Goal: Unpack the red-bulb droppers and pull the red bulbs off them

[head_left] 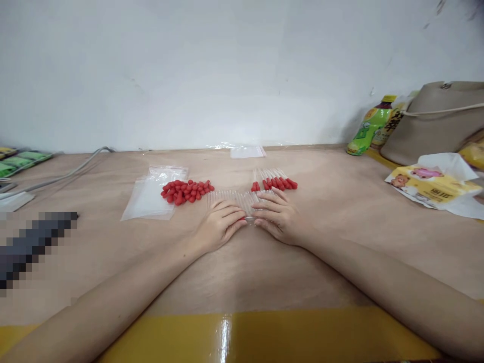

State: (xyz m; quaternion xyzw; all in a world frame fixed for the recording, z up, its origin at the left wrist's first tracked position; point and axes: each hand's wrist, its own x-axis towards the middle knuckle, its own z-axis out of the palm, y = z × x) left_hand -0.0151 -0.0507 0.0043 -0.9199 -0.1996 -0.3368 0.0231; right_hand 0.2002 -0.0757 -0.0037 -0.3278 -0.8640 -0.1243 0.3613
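Note:
A row of clear tubes (pixel 245 200) lies in the middle of the table, between and under my fingers. My left hand (pixel 223 222) is closed at the row's near left end, and a bit of red shows between its thumb and fingers. At the near right end, my right hand (pixel 278 217) rests over the tubes with its fingers spread. Just behind it are clear tubes with red bulbs (pixel 280 183), laid side by side. A pile of loose red bulbs (pixel 185 191) sits left of the row, partly on clear plastic bags (pixel 145 199).
A green bottle (pixel 368 128), a beige bag (pixel 434 118) and a yellow tissue pack (pixel 434 186) stand or lie at right. A small clear bag (pixel 247 152) is by the wall. At left are a grey cable (pixel 71 175), green packets (pixel 24 162) and a blurred dark object (pixel 34 242).

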